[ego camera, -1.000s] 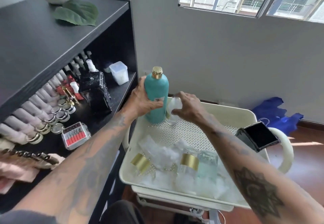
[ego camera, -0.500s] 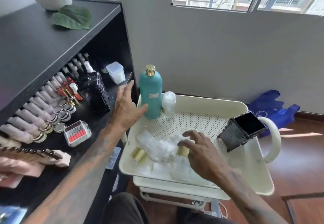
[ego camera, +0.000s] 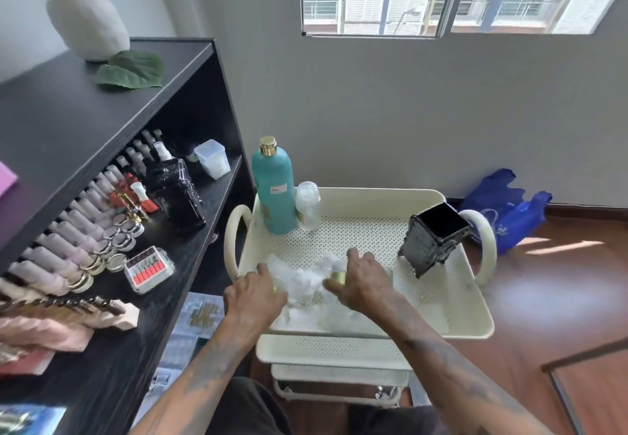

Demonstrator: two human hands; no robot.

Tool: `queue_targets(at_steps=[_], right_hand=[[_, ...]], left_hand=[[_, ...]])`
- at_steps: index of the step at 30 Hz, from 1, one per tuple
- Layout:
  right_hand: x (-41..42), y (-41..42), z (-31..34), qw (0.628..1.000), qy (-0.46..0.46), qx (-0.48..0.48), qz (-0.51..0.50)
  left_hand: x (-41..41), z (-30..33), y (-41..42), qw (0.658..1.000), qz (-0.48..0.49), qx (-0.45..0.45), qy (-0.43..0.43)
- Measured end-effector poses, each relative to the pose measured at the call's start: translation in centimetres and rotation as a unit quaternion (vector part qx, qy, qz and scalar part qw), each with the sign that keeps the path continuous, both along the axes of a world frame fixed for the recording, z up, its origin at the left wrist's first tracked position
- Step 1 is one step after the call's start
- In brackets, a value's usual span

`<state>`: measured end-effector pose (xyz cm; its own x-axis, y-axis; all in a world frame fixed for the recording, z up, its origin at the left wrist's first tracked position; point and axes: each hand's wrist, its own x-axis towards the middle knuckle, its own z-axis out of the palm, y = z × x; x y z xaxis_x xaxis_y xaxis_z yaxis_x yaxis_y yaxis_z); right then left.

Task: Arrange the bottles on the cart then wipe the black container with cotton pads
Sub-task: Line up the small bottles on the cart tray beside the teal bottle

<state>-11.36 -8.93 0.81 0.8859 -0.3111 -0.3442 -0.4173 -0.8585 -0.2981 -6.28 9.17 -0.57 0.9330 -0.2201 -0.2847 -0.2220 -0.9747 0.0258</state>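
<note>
A tall teal bottle [ego camera: 274, 193] with a gold cap stands upright at the cream cart tray's [ego camera: 373, 193] far left corner. A small clear bottle [ego camera: 308, 205] stands touching it on the right. The black container [ego camera: 435, 239] leans tilted at the tray's right side, its opening facing up. A pile of white cotton pads in clear plastic [ego camera: 302, 280] lies at the tray's front. My left hand [ego camera: 253, 293] curls over a gold-capped bottle at the front left, mostly hiding it. My right hand [ego camera: 362, 283] grips another lying gold-capped bottle [ego camera: 338, 277] in the pile.
A black shelf unit [ego camera: 190, 264] stands against the cart's left side, lined with nail polish bottles [ego camera: 78, 230], a box of red drill bits [ego camera: 149, 268] and a black glossy holder [ego camera: 175, 189]. A blue bag [ego camera: 503, 206] lies on the wooden floor right of the cart.
My left hand left the teal bottle and dropped onto the front-left gold-capped bottle. My right hand let go of the small clear bottle and closed on the gold-capped bottle in the pile.
</note>
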Motion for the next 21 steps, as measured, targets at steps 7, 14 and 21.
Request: queue_targets(at_steps=[7, 14, 21], right_hand=[[1.5, 1.5, -0.5, 0.997, 0.053, 0.052, -0.031], [-3.0, 2.6, -2.7, 0.986, -0.052, 0.156, -0.041], [-4.0, -0.7, 0.8, 0.973, -0.181, 0.141, -0.024]], left_hand=[[-0.3, 2.3, 0.8, 0.992, 0.063, -0.111, -0.006], [0.9, 6.2, -1.7, 0.901, 0.082, -0.421, -0.061], [5.8, 3.2, -9.6, 0.934, -0.045, -0.341, -0.097]])
